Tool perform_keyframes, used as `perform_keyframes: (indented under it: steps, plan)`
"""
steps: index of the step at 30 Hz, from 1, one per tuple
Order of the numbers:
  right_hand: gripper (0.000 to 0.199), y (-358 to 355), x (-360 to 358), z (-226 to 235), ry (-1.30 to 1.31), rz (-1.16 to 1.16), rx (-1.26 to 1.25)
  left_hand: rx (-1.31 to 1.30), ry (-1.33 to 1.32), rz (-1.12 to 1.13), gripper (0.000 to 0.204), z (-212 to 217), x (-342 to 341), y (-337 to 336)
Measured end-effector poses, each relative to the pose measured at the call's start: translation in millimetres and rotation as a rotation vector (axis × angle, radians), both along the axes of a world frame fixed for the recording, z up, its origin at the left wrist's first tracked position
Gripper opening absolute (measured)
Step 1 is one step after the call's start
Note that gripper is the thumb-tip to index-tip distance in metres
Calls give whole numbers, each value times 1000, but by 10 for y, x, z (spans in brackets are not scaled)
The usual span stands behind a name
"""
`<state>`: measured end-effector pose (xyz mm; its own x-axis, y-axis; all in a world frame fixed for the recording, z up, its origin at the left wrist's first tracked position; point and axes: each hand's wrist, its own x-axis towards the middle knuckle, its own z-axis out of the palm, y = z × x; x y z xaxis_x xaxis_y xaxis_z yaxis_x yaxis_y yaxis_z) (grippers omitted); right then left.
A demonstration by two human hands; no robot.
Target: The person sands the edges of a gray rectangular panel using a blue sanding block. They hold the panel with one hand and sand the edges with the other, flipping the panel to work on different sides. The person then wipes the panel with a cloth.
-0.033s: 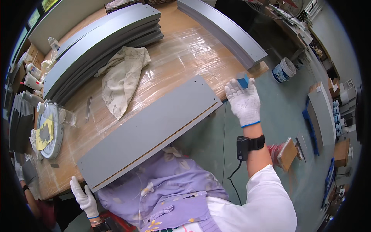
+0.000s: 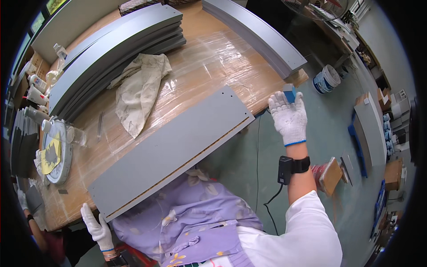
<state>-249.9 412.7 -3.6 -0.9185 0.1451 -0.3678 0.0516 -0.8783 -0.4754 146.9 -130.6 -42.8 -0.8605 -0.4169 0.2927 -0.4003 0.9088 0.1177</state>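
A long grey board [image 2: 171, 147] lies slantwise over the near table edge, with small holes at its ends and a brown groove along its near side. At its left end is my white-gloved left hand [image 2: 97, 228], fingers stretched out and thumb close to the board's corner; whether it touches is unclear. My right hand [image 2: 288, 119], also gloved, is off the board's far right end, above the floor. Between its thumb and fingers sits a small blue block [image 2: 290, 94]. A crumpled whitish cloth [image 2: 141, 91] lies behind the board.
Stacked grey curved panels [image 2: 120, 46] fill the back left; another curved grey piece [image 2: 255, 35] lies back right. A round lid [image 2: 66, 155] with yellow sandpaper [image 2: 52, 155] and bottles stand left. Another person's arm [image 2: 33, 222] shows lower left. A bucket [image 2: 327, 79] stands beyond the table.
My right hand has shifted a little to the right, away from the board's end, with the blue block still in it. My left hand and the board stay in place.
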Motion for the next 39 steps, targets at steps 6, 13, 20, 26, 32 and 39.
perform_keyframes:
  steps: [6,13,20,26,32,39]
  plan:
    - [52,380,407,-58,85,117,-76,-119,30,-111,76,-153,-190,-58]
    - [49,-713,844,-1,138,639,-175,-153,63,-136,74,-230,-307,-61]
    - [46,40,478,-241,64,126,-87,-184,43,-171,68,-249,-328,-50]
    - [41,399,591,-482,98,233,-29,-145,14,-168,70,-268,-290,-121]
    - [43,-66,535,-566,156,274,-47,-133,-70,-144,67,-73,-169,-116]
    - [39,-195,514,-629,213,305,-216,86,201,27,60,439,-584,631]
